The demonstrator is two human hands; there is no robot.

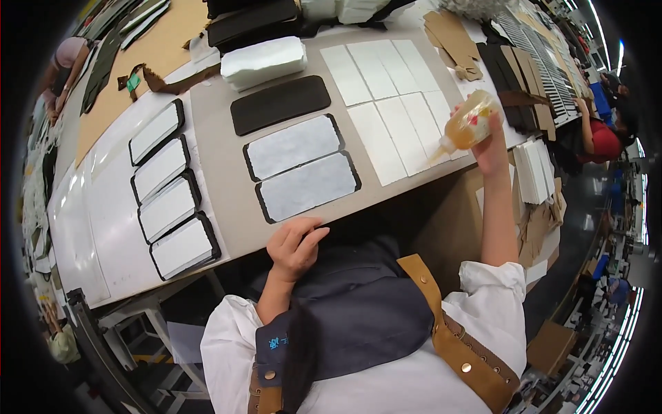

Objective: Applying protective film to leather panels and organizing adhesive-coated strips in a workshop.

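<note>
My right hand is wrapped round a clear squeeze bottle of amber liquid. The bottle is tilted, its nozzle pointing down and left over the near right corner of several white rectangular sheets laid in two rows. At the table's front edge my left hand rests with curled fingers, nothing visible in them. Just beyond it lie two black rounded panels, each topped by a pale rectangular sheet. A bare black panel lies behind them, and farther back sits a thick stack of white sheets.
To the left, a column of black panels with white pieces lies on the table. Black stacked panels stand at the back. Brown cardboard pieces and white bundles are on the right. Other people work at both sides.
</note>
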